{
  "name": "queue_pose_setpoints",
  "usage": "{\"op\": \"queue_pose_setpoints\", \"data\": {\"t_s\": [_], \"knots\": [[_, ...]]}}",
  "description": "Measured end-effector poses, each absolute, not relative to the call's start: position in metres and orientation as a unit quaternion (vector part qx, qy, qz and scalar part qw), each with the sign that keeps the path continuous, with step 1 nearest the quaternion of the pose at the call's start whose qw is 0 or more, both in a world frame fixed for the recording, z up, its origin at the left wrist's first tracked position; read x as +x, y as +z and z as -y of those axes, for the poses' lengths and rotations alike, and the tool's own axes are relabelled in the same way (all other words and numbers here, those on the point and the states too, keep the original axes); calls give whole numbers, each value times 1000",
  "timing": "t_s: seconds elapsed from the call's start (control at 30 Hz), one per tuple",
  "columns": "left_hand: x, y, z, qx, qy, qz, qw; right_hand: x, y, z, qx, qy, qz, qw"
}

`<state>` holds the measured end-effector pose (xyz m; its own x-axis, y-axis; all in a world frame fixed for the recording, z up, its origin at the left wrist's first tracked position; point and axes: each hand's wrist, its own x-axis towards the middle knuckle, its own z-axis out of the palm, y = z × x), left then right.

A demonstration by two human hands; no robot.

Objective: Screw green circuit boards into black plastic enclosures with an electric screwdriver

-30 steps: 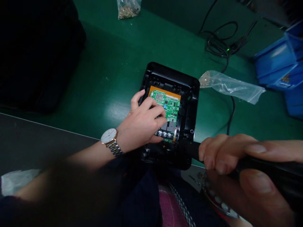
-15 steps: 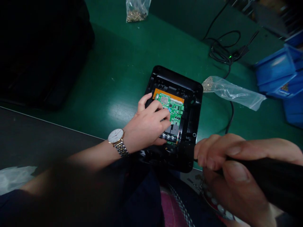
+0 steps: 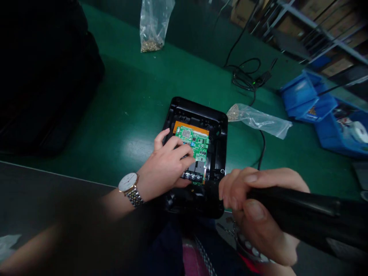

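My left hand (image 3: pixel 166 163), with a wristwatch (image 3: pixel 128 182) on its wrist, rests its fingers on a green circuit board (image 3: pixel 195 143). That board sits on an orange backing (image 3: pixel 191 127) inside an open black plastic housing (image 3: pixel 221 149), with a screw terminal block (image 3: pixel 191 175) at its near end. Nothing shows between my left fingers. My right hand (image 3: pixel 253 203) is shut around a thick black tool handle (image 3: pixel 301 214), just off the housing's near right corner. The tool's tip is hidden behind my fingers.
The housing lies on a green work mat (image 3: pixel 123 111). Beyond it are a hanging bag of small parts (image 3: pixel 152 28), a clear plastic bag (image 3: pixel 255 120), a black cable tangle (image 3: pixel 245 78) and blue bins (image 3: pixel 301 96). Shelves with cartons (image 3: pixel 316 27) stand behind.
The view has tilted up and shifted, so the housing sits lower and left, and shelves appear. My right hand has drawn closer to the housing. My left hand stays on the board.
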<state>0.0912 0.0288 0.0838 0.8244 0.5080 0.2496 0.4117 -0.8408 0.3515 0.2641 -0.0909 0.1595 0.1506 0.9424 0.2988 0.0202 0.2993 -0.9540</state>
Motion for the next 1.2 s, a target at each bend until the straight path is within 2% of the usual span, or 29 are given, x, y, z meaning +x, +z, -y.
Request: {"op": "queue_pose_setpoints", "data": {"t_s": [0.1, 0.17, 0.27, 0.37, 0.57, 0.87, 1.03, 1.2], "knots": [[91, 85, -30, 941, 179, -245, 147, 279, 171, 82, -412, 374, 522, 647], [92, 87, -31, 940, 183, -243, 153, 295, 178, 69, -402, 322, 498, 698], [93, 88, -33, 940, 187, -237, 157, 327, 177, 35, -377, 150, 476, 781], [96, 86, -34, 933, 208, -245, 162, 364, 154, -7, -393, -19, 438, 808], [100, 81, -32, 917, 234, -276, 169, 406, 106, -54, -468, 24, 411, 782], [98, 81, -36, 937, 177, -267, 142, 415, 84, -67, -482, 56, 417, 769], [100, 84, -32, 939, 194, -251, 134, 412, 97, -63, -473, 42, 422, 772], [97, 90, -33, 934, 209, -234, 174, 383, 138, -41, -421, 49, 438, 793]]}}
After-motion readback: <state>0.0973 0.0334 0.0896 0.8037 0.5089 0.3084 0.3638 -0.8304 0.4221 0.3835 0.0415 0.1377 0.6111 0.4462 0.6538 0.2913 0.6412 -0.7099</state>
